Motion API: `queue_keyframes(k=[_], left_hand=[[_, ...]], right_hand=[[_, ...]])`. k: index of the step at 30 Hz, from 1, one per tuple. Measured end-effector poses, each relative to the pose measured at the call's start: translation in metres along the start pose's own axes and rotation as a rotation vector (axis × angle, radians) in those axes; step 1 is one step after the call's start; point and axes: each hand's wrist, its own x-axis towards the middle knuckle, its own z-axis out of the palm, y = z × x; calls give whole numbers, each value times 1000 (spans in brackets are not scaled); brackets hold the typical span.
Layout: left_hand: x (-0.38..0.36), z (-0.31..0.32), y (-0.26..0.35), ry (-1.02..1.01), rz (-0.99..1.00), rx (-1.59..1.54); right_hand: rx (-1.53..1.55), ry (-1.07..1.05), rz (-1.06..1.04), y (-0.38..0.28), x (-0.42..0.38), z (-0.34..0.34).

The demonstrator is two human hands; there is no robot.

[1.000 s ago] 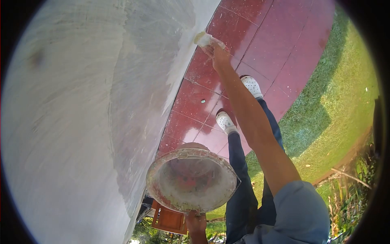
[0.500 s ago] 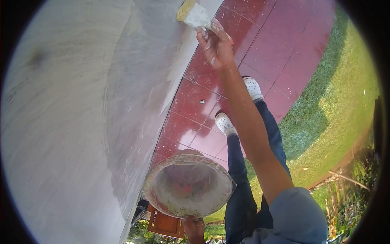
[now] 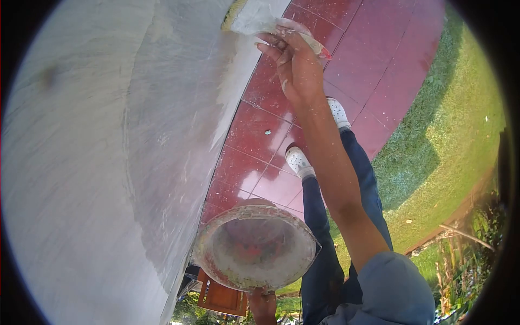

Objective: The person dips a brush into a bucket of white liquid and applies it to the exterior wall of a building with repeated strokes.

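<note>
My right hand is closed around the handle of a wide paintbrush, its fingers smeared with white. The brush's pale bristles lie against the grey-white wall, near the wall's edge at the top. The red end of the handle sticks out past my hand. Low in the view, my left hand grips a bucket at its near rim; part of those fingers is hidden by the bucket. Its inside is crusted with pale residue, with reddish patches at the bottom. A darker, wet-looking band covers the wall beside the floor.
Red glossy floor tiles with white specks run along the wall. My feet in white clogs stand on them. Grass borders the tiles on the right. A brown wooden piece of furniture shows behind the bucket.
My right hand has moved slightly right while turning, and the brush has shifted left along the wall, its handle now showing more. The bucket has moved slightly right.
</note>
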Motion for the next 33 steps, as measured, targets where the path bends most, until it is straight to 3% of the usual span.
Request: queue_keyframes(k=[2, 4, 6, 7, 9, 10, 12, 13, 15, 18, 21, 23, 24, 26, 28, 31, 33], left_hand=[[3, -9, -1, -12, -6, 2], [5, -8, -4, -35, -18, 0], [2, -2, -4, -42, 14, 1], [0, -3, -4, -42, 17, -3], [0, -6, -6, 59, -26, -15], [0, -5, -7, 60, -25, -15], [-1, -4, -2, 39, -46, 37], [-3, 0, 1, 43, -46, 42], [-6, 12, 0, -5, -45, -24], [1, -5, -2, 25, -124, 73], [-2, 0, -1, -1, -105, -19], [-1, -8, -5, 11, -62, 110], [-1, -6, -7, 10, -16, 227], [-5, 8, 0, 16, -35, 141], [-8, 6, 2, 23, -50, 57], [-4, 3, -3, 69, -34, 233], [-5, 14, 2, -43, -24, -2]], right_hand=[[476, -313, 54, -15, -1, -15], [608, -408, 94, -1, 8, -19], [455, -193, 154, 45, 27, -27], [519, -86, 262, 82, 43, -47], [545, 7, 286, 130, 68, -93], [546, 7, 287, 144, 79, -110], [359, 261, 270, 157, 81, -130], [361, 266, 272, 158, 78, -129], [-201, 355, 278, 147, 74, -115], [-148, 216, 124, 123, 45, -54], [-117, 101, 137, 41, -2, -14], [319, -265, 141, 15, -14, -27], [318, -265, 145, 17, -12, -28], [594, -311, 153, 22, -3, -29], [483, -266, 178, 69, 19, -50], [521, -106, 318, 148, 64, -111], [229, 98, 283, 157, 77, -144]])
